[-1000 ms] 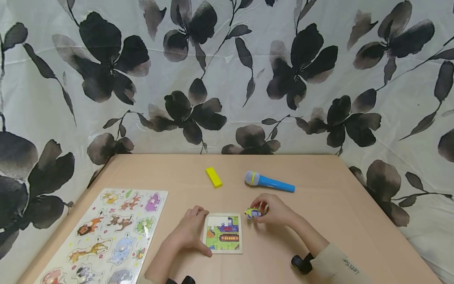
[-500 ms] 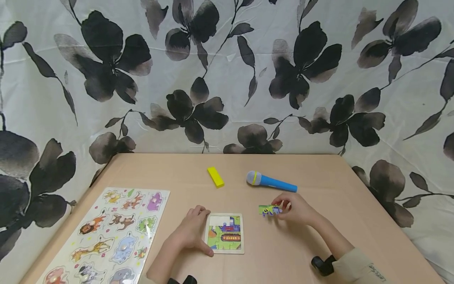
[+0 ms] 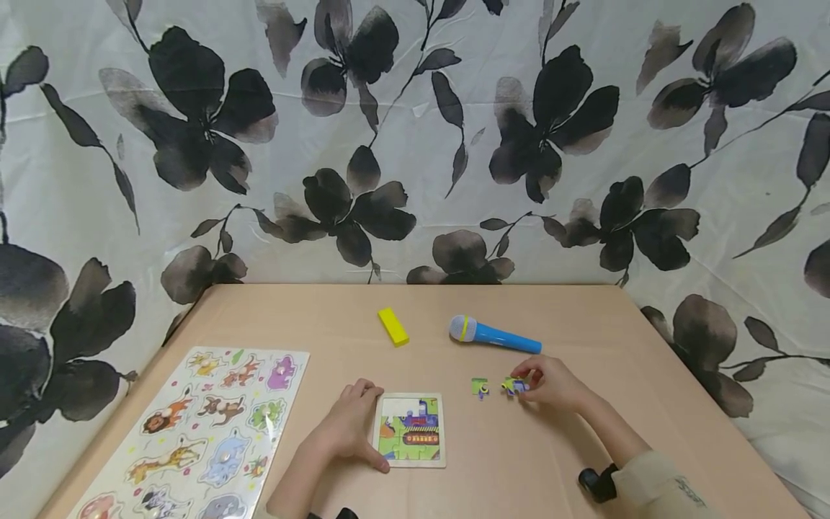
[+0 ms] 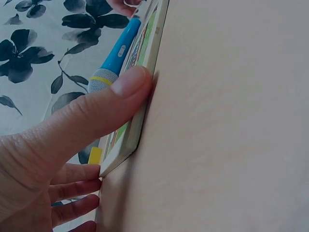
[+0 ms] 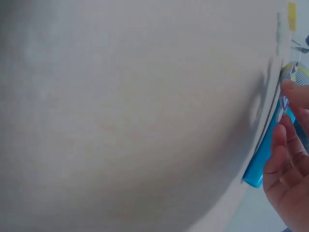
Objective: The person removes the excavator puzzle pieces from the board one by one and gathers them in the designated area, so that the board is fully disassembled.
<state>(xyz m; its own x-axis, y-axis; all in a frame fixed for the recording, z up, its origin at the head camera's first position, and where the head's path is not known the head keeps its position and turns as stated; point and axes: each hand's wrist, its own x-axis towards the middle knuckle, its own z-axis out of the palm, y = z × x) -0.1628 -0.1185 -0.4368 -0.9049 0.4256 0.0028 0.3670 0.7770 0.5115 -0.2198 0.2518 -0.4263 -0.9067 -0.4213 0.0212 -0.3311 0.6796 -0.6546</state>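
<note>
A small square jigsaw puzzle [image 3: 424, 448] with a train picture sits in a pale frame on the table, a white gap along its upper part. My left hand [image 3: 350, 425] holds it by the left side, and the left wrist view has the thumb [image 4: 130, 87] on the frame's near edge. To the right of the frame, my right hand [image 3: 551, 382] pinches a green-and-purple puzzle piece [image 3: 514, 386] just over the table. Another puzzle piece [image 3: 480, 388] lies between that hand and the frame. In the right wrist view the pinched piece [image 5: 284, 104] shows edge-on.
A blue toy microphone [image 3: 496, 334] lies behind the right hand. Left of it is a yellow block [image 3: 393, 326]. A large animal board [image 3: 214, 432] covers the table's left side. Floral cloth [image 3: 415, 144] hangs behind the table [image 3: 506, 476].
My right hand has moved right, away from the frame, with puzzle pieces. One piece now lies apart on the table, while another stays in the fingers. The left hand keeps its place.
</note>
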